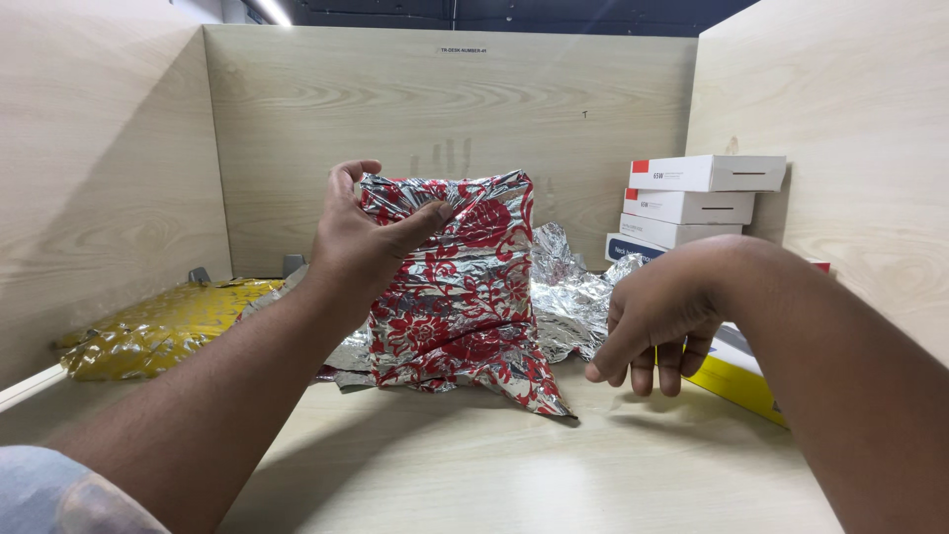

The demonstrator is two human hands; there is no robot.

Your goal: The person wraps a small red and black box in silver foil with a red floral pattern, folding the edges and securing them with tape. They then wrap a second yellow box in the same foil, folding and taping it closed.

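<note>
1. A crumpled gold foil sheet [163,326] lies flat at the far left of the table [474,465], against the wooden partition, apart from both hands.
2. The left hand [361,237] grips the top left edge of the red-and-silver wrapped package [455,287], thumb pressed across the front and fingers behind. This hold keeps the package standing upright on its bottom edge.
3. The package is boxy under its cover. The wrap is shiny metallic foil printed with red floral scrolls, creased all over, and a loose corner flares out onto the table at the lower right.
4. Plain silver foil [568,292], heavily wrinkled, is bunched behind and to the right of the package.
5. The right hand [657,326] hovers over the table beside that foil, fingers curled downward and loose, holding nothing.
6. White flat boxes [692,203] are stacked in the right corner; a yellow box [736,381] lies below them.
</note>
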